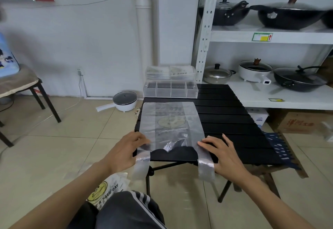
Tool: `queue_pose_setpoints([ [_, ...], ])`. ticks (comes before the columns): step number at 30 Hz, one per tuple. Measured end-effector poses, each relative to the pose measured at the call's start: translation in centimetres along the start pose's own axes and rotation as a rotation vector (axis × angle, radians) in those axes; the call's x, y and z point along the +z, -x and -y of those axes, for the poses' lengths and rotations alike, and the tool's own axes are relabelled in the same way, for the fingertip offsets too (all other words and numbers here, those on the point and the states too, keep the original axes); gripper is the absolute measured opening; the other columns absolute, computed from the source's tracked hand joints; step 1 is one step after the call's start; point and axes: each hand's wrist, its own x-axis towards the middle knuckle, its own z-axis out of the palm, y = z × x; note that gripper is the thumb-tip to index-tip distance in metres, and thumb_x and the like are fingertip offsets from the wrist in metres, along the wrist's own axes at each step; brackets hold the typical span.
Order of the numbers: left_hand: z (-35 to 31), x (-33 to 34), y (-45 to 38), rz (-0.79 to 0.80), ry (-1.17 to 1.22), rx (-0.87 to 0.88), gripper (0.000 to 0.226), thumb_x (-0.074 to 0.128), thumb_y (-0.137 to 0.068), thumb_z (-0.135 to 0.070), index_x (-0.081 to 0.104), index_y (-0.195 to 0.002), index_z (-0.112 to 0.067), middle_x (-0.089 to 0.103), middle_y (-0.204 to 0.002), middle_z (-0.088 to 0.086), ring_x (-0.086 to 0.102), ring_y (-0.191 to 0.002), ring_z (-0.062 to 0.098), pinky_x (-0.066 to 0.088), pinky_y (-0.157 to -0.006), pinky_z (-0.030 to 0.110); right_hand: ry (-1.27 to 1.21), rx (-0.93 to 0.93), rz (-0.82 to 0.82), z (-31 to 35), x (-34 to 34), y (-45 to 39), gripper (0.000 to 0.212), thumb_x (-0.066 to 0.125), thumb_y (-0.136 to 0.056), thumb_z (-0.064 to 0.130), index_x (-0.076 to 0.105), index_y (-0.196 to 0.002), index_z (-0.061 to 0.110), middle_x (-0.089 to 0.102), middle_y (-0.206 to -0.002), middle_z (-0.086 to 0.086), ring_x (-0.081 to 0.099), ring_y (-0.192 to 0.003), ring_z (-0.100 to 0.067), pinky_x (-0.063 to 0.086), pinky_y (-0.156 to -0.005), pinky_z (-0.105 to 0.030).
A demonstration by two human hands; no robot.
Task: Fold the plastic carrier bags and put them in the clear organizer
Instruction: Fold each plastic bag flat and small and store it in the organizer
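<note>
A translucent plastic carrier bag (169, 118) with a yellow round print lies flat on the left part of the black slatted table (234, 120). Its two handles hang over the table's near edge. My left hand (126, 149) pinches the bag at its left handle. My right hand (221, 151) lies flat by the right handle, its fingers pressing the bag's edge. The clear organizer (170, 89) with several compartments stands at the table's far left end, with a flat stack of clear bags (170, 72) behind it. More bags (106, 189) with a smiley print rest on my lap.
A white metal shelf (270, 35) with black woks and pots stands right of the table. On the tiled floor left of the table sits a white electric pot (124, 101). A chair (21, 88) stands at far left. A cardboard box (302, 122) sits under the shelf.
</note>
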Motion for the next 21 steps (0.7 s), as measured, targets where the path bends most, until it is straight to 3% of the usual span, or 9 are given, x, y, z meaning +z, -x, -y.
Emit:
queue_pose_setpoints([
  [3,0.2,0.1,-0.1,0.018,-0.022,-0.015,0.049,0.054,-0.079,0.004,0.063,-0.12,-0.021,0.052,-0.128,-0.007,0.049,-0.117,0.009,0.042,-0.092,0.017,-0.08,0.004,-0.036,0.0,0.1,-0.5,0.053,0.07,-0.083,0.022,0.056,-0.132,0.039,0.05,-0.132,0.017,0.04,-0.13,0.0,0.011,-0.121,-0.043],
  [5,0.3,0.2,-0.2,0.016,-0.021,-0.039,0.042,0.051,-0.084,-0.002,0.065,-0.118,-0.02,0.056,-0.129,-0.005,0.053,-0.117,0.011,0.046,-0.093,0.023,-0.112,0.011,-0.054,0.1,0.3,-0.8,0.062,0.072,-0.081,0.012,0.054,-0.134,0.038,0.049,-0.133,0.017,0.04,-0.13,0.001,0.013,-0.121,-0.041],
  [8,0.0,-0.4,-0.8,-0.032,0.106,-0.156,0.038,0.037,-0.093,-0.031,0.06,-0.12,-0.02,0.063,-0.119,-0.006,0.061,-0.105,0.012,0.049,-0.09,0.026,-0.123,0.043,-0.066,0.5,0.0,-1.4,0.082,0.064,-0.077,-0.004,0.039,-0.146,0.034,0.043,-0.145,0.013,0.03,-0.138,0.002,0.011,-0.122,-0.039],
  [11,-0.3,-1.3,-1.1,-0.035,0.255,-0.188,0.032,0.028,-0.096,-0.042,0.052,-0.111,-0.028,0.064,-0.1,-0.014,0.062,-0.087,0.006,0.05,-0.078,0.027,-0.109,0.077,-0.062,0.7,-0.3,-2.4,0.089,0.058,-0.076,-0.006,0.029,-0.151,0.03,0.036,-0.152,0.011,0.022,-0.144,0.0,0.01,-0.122,-0.043],
  [15,-0.2,-1.9,-1.1,-0.106,0.346,-0.217,0.019,0.029,-0.099,-0.041,0.045,-0.097,-0.031,0.058,-0.088,-0.016,0.058,-0.081,0.013,0.047,-0.071,0.031,-0.096,0.097,-0.05,0.2,0.0,-4.4,0.09,0.066,-0.081,0.009,0.019,-0.151,0.038,0.032,-0.154,0.014,0.016,-0.146,0.0,0.005,-0.122,-0.043],
  [18,0.2,-2.1,-1.1,-0.191,0.439,-0.292,0.021,0.031,-0.099,-0.035,0.045,-0.091,-0.023,0.053,-0.083,-0.009,0.052,-0.079,0.019,0.043,-0.071,0.034,-0.115,0.048,-0.042,0.2,0.5,-5.2,0.084,0.066,-0.084,0.051,0.018,-0.151,0.039,0.028,-0.154,0.019,0.015,-0.146,0.001,0.003,-0.122,-0.043],
  [21,0.1,-2.1,-1.0,-0.135,0.491,-0.318,0.02,0.032,-0.104,-0.027,0.044,-0.087,-0.025,0.053,-0.081,-0.008,0.05,-0.076,0.018,0.04,-0.068,0.028,-0.129,0.053,-0.076,0.4,1.0,-5.9,0.075,0.064,-0.087,0.046,0.023,-0.15,0.04,0.031,-0.152,0.021,0.019,-0.145,0.0,0.004,-0.122,-0.044],
])
